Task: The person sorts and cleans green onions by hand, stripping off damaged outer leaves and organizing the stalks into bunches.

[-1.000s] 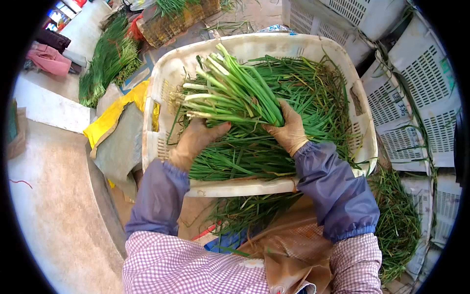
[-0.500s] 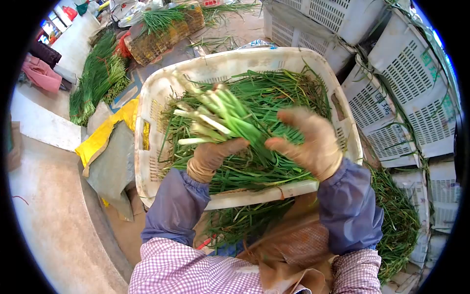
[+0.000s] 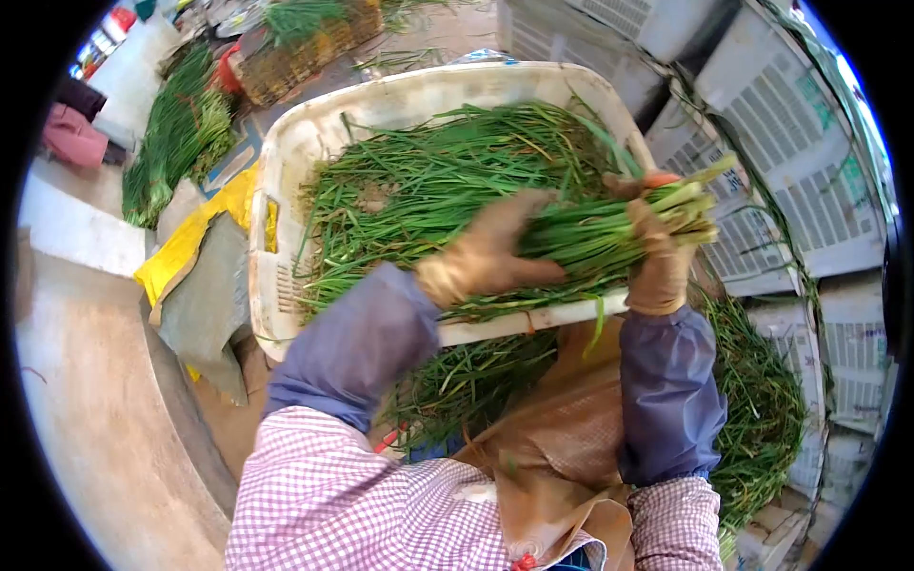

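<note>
A bunch of garlic chives (image 3: 590, 233) lies sideways over the right part of a white plastic basket (image 3: 276, 190), its pale stem ends pointing right past the rim. My right hand (image 3: 657, 252), in a tan glove, is closed around the bunch near the stems. My left hand (image 3: 490, 252), gloved too and slightly blurred, is open at the leafy side, thumb and fingers apart. Whether its fingers touch the leaves I cannot tell. More loose green leaves (image 3: 419, 190) fill the basket beneath both hands.
Stacked white slatted crates (image 3: 781, 143) stand along the right. A heap of leaves (image 3: 752, 409) lies on the floor beside them. Bundled chives (image 3: 181, 143) rest at the upper left, near a worn yellow crate (image 3: 305, 57). Yellow and grey sheeting (image 3: 205, 295) lies left of the basket.
The bunch has swung from the basket's middle to its right side, stems now pointing right. My right hand has taken hold of it; my left hand has let go of the stems and opened.
</note>
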{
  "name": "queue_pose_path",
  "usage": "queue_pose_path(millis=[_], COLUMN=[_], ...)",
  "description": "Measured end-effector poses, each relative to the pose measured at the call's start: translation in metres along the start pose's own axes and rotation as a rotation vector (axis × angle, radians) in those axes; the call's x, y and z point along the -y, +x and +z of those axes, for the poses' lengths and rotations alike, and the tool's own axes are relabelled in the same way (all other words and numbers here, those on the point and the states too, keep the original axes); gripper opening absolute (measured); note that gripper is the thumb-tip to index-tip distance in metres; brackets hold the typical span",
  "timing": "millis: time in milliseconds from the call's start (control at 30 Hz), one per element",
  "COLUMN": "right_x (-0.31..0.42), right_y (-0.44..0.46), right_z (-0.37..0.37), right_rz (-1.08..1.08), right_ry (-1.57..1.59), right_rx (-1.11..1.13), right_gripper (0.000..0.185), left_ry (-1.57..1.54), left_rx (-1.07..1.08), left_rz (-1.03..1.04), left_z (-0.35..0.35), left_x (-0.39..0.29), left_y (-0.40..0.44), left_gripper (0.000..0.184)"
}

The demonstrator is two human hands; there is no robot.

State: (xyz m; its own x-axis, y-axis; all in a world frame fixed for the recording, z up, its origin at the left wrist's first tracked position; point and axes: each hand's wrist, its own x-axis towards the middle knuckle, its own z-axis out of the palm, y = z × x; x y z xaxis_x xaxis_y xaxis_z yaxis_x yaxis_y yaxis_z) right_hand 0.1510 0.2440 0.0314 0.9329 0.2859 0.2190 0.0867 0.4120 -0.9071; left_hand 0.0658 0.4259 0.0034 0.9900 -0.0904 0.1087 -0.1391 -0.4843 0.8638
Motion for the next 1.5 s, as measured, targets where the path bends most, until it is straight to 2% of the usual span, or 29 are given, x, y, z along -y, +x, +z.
queue_pose_path(millis=[67, 100, 133, 200, 267, 333, 367, 400, 433, 467, 500, 533, 633, 700, 733, 800, 833, 900, 1000, 1067, 1167, 1200, 1233, 1267, 1333, 1367, 1400, 1467, 1500], right_x=[0.028, 0.049, 0.074, 0.121, 0.171, 0.198, 0.2, 0.196, 0.192, 0.186, 0.184, 0.18, 0.193, 0.203, 0.21, 0.207, 0.205, 0.204, 0.181, 0.151, 0.103, 0.088, 0.07, 0.054, 0.032, 0.019, 0.007, 0.011, -0.017], right_y=[0.005, 0.005, 0.001, -0.005, -0.027, -0.048, -0.055, -0.064, -0.075, -0.084, -0.09, -0.093, -0.107, -0.114, -0.118, -0.131, -0.14, -0.164, -0.19, -0.217, -0.252, -0.261, -0.27, -0.276, -0.274, -0.272, -0.27, -0.267, -0.265], right_z=[-0.031, -0.048, -0.061, -0.113, -0.159, -0.179, -0.203, -0.233, -0.246, -0.245, -0.235, -0.223, -0.194, -0.175, -0.161, -0.146, -0.142, -0.146, -0.2, -0.243, -0.293, -0.303, -0.311, -0.317, -0.303, -0.297, -0.29, -0.27, -0.271], right_rz=[-0.071, -0.032, -0.131, -0.253, -0.421, -0.347, -0.328, -0.315, -0.277, -0.24, -0.368, -0.486, -0.587, -0.588, -0.569, -0.503, -0.512, -0.42, -0.366, -0.287, -0.218, -0.155, -0.052, 0.052, 0.127, 0.229, 0.332, 0.484, 0.453], right_ry=[0.104, 0.238, 0.176, 0.256, 0.061, 0.036, -0.047, -0.134, -0.098, -0.053, -0.027, 0.007, 0.228, 0.351, 0.35, 0.543, 0.495, 0.604, 0.765, 0.838, 0.946, 0.808, 0.801, 0.794, 0.747, 0.734, 0.722, 0.919, 1.057], right_rx=[-0.108, -0.104, -0.12, 0.02, -0.151, -0.313, -0.364, -0.429, -0.492, -0.545, -0.585, -0.609, -0.372, -0.254, -0.158, -0.114, -0.158, -0.271, -0.333, -0.311, -0.572, -0.61, -0.64, -0.66, -0.779, -0.827, -0.874, -0.856, -0.814], right_gripper=[0.03, 0.029, 0.029, 0.031, 0.036, 0.037, 0.038, 0.038, 0.035, 0.033, 0.03, 0.026, 0.026, 0.026, 0.026, 0.025, 0.028, 0.033, 0.042, 0.044, 0.042, 0.044, 0.047, 0.051, 0.04, 0.038, 0.035, 0.031, 0.028], left_ry=[0.559, 0.528, 0.502, 0.716, 0.669, 0.51, 0.499, 0.447, 0.469, 0.401, 0.141, 0.109, -0.117, -0.092, 0.202, 0.112, 0.062, 0.374, -0.239, -0.311, -0.682, -0.898, -0.854, -0.841, -0.675, -0.509, -0.493, -0.331, -0.208], left_rx=[-0.051, 0.025, 0.095, 0.218, 0.211, 0.201, 0.218, 0.143, 0.104, 0.057, -0.033, -0.039, -0.079, -0.035, -0.011, 0.235, 0.38, 0.443, 1.085, 1.154, 1.302, 1.273, 1.199, 1.204, 1.199, 1.133, 1.146, 1.105, 1.115], left_rz=[-0.145, -0.251, -0.357, -0.433, -0.394, -0.396, -0.602, -0.54, -0.579, -0.522, -0.336, -0.204, 0.167, 0.47, 0.871, 1.099, 1.193, 1.583, 0.538, 0.411, -0.315, -0.514, -0.58, -0.605, -0.606, -0.62, -0.642, -1.007, -0.983], left_z=[-0.018, -0.025, -0.032, -0.029, -0.029, -0.033, -0.035, -0.038, -0.038, -0.039, -0.039, -0.04, -0.026, -0.01, -0.011, 0.031, 0.052, 0.1, 0.205, 0.253, 0.252, 0.262, 0.266, 0.27, 0.277, 0.28, 0.286, 0.298, 0.303], left_x=[0.058, 0.083, 0.1, 0.106, 0.114, 0.101, 0.078, 0.095, 0.091, 0.068, 0.064, 0.023, -0.137, -0.24, -0.273, -0.333, -0.364, -0.357, -0.301, -0.237, -0.229, -0.203, -0.199, -0.198, -0.202, -0.211, -0.214, -0.212, -0.202], left_y=[-0.006, -0.02, -0.03, -0.048, -0.044, -0.031, -0.025, -0.022, -0.007, 0.007, 0.021, 0.036, 0.06, 0.052, 0.068, 0.061, 0.059, 0.091, 0.066, 0.058, -0.004, -0.015, -0.018, -0.017, -0.01, -0.008, -0.003, 0.011, 0.019], left_gripper=[0.088, 0.086, 0.085, 0.085, 0.084, 0.078, 0.07, 0.064, 0.062, 0.058, 0.054, 0.047, 0.037, 0.034, 0.037, 0.038, 0.039, 0.031, 0.063, 0.081, 0.072, 0.07, 0.061, 0.061, 0.055, 0.046, 0.046, 0.039, 0.037])
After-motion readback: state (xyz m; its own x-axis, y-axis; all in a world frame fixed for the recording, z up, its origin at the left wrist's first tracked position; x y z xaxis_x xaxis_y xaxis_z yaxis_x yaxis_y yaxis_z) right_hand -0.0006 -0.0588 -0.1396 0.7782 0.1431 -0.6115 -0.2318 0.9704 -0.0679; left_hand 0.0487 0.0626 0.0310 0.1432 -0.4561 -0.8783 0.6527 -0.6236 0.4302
